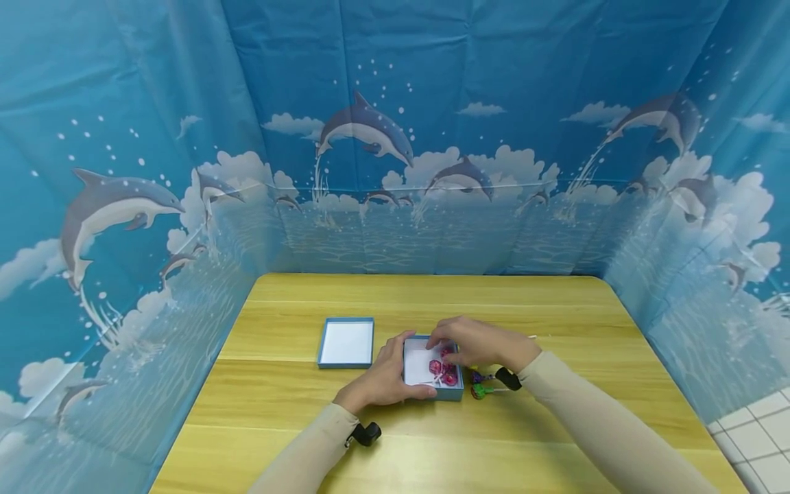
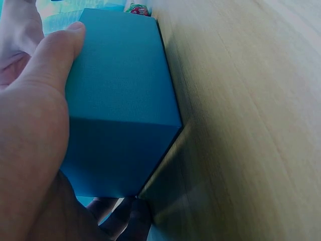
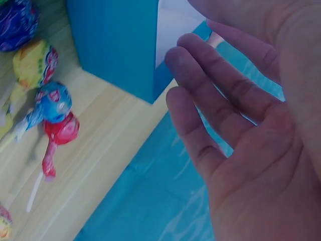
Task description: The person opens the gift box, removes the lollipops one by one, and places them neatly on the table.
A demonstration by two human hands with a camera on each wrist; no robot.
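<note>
Near the tabletop's middle, by head view, the left grip holds the blue box; pink lollipops lie inside beneath the right grip, whose pinch I cannot tell. Work looks partway: lid off at left, loose lollipops outside, right. Left wrist view alone shows two plain outer walls meeting. Right wrist view adds a red lollipop and loosely extended fingers.

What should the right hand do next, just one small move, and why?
I'd probably lift the right hand out toward the green lollipop: pink lollipops already lie in the box, the green one is on the table just beside it, and the left hand grips the box.
</note>
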